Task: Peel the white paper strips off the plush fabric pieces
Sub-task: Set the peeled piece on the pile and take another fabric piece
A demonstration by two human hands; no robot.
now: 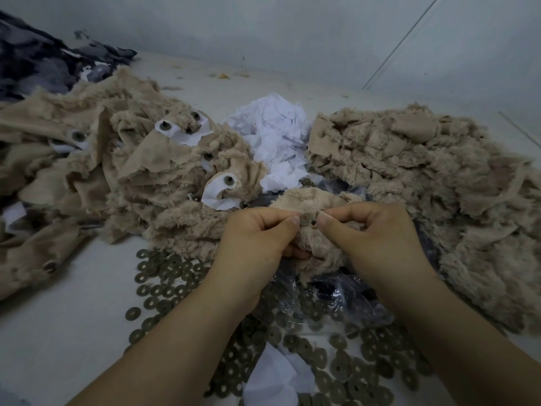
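**Both hands pinch one plush piece at centre**

At left, a heap of tan plush pieces carries white paper strips. The left hand and right hand curl round one plush fabric piece, thumbs pinching beside a small disc. Behind lies crumpled white paper; washers scatter on the table. A second plush heap sits right.

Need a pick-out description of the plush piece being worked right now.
Start between the two tan plush heaps, below the white paper scraps. The plush piece is the one pinched by the left hand and right hand. Unlike the left heap's pieces, it shows no white paper.
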